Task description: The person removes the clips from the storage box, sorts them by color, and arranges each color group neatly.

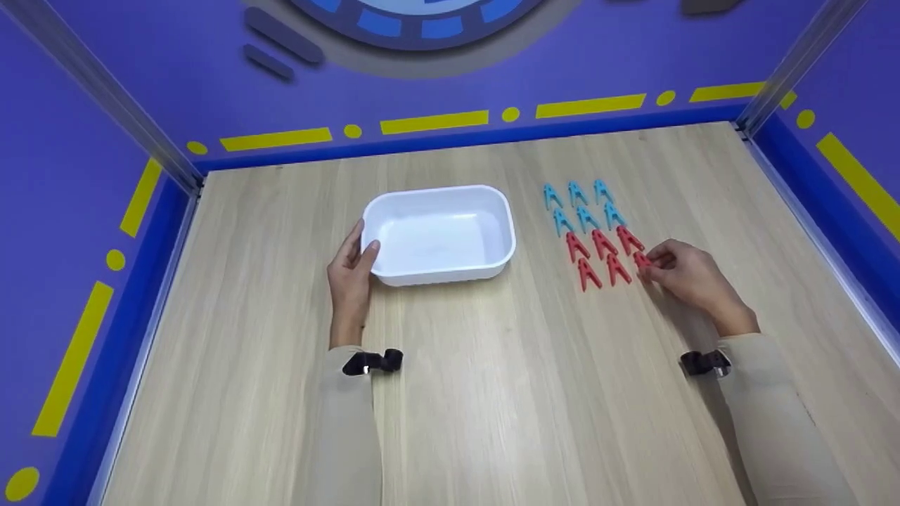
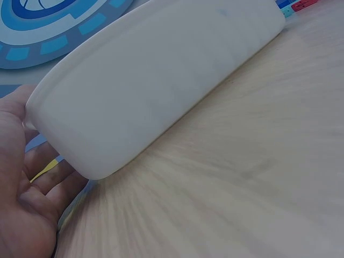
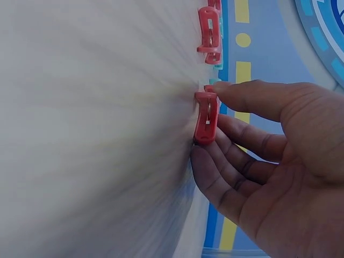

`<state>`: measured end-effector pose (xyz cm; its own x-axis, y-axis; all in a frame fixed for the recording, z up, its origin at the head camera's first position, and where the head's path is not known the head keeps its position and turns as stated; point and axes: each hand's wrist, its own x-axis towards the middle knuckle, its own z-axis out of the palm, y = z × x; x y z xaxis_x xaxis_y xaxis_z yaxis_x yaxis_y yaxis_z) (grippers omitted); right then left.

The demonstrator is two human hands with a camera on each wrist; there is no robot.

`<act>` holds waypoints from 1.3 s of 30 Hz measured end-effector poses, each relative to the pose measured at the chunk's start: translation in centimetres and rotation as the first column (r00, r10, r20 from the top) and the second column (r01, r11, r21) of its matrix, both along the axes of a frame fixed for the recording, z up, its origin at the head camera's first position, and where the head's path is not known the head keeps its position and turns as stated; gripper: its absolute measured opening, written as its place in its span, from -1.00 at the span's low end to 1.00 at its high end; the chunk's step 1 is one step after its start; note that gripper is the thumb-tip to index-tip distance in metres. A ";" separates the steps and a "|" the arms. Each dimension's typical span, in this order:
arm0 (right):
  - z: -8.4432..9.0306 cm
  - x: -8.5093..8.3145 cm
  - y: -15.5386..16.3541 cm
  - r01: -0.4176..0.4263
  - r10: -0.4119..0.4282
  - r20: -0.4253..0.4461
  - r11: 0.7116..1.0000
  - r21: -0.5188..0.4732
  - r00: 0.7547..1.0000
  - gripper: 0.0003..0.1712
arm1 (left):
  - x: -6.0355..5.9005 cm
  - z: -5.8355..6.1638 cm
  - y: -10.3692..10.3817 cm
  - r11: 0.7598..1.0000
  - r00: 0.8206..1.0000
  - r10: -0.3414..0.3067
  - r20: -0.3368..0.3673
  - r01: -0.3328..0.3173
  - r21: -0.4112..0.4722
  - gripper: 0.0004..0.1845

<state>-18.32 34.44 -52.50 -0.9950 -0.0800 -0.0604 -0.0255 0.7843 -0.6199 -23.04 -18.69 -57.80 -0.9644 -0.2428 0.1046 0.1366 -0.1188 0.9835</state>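
My left hand (image 1: 349, 277) grips the left end of a white plastic tub (image 1: 443, 273), thumb over its rim and fingers along the outside wall. The tub's inside is bare in the head view. In the left wrist view its long side wall (image 2: 156, 91) slants across, with the left hand (image 2: 29, 204) at its near corner. To the right, my right hand (image 1: 692, 274) pinches a red clothespin (image 3: 206, 121) at the near right corner of a group. Thumb and fingers stand on either side of that clothespin in the right wrist view.
Two rows of red clothespins (image 1: 616, 270) lie nearest me, with two rows of light-blue clothespins (image 1: 577, 192) behind them. The wooden table (image 1: 478, 393) is bounded by a purple-blue back panel (image 1: 436, 91) and side panels.
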 end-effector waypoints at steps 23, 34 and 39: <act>0.1 -0.5 -0.2 0.001 -0.001 -0.015 0.999 0.043 1.000 -0.68 | 1.4 2.9 0.5 1.000 0.999 -0.008 0.036 0.008 0.017 -0.40; 0.2 -0.2 -0.3 0.018 -0.017 -0.011 0.999 0.030 1.000 -0.63 | 1.4 2.8 0.6 1.000 1.000 -0.019 0.024 0.018 0.010 -0.39; 0.5 -0.2 -0.6 0.039 -0.038 -0.036 0.999 0.022 0.999 -0.56 | 0.6 1.0 0.2 1.000 1.000 -0.006 0.031 0.006 -0.012 -0.36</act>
